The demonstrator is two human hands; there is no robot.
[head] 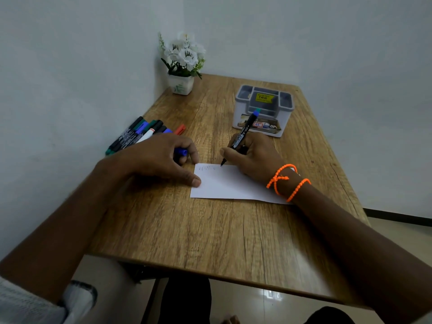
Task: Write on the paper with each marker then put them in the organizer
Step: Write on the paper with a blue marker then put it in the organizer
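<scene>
Now, with your right hand point(254, 157) gripping the black blue-ended marker point(243, 134), write lightly while your left hand point(163, 157) (pinching a blue cap point(181, 152)) pins the white paper sheet point(231, 185).

White sheet of paper point(231, 185) carrying faint grey scribbles on the brown wood-grain table point(210, 230), black marker with a teal end point(243, 136) over it, bright orange beaded cord bracelet point(286, 181), grey-white plastic organizer with a yellow sticker point(264, 108), white flowers with green leaves in a white pot point(183, 64).
</scene>
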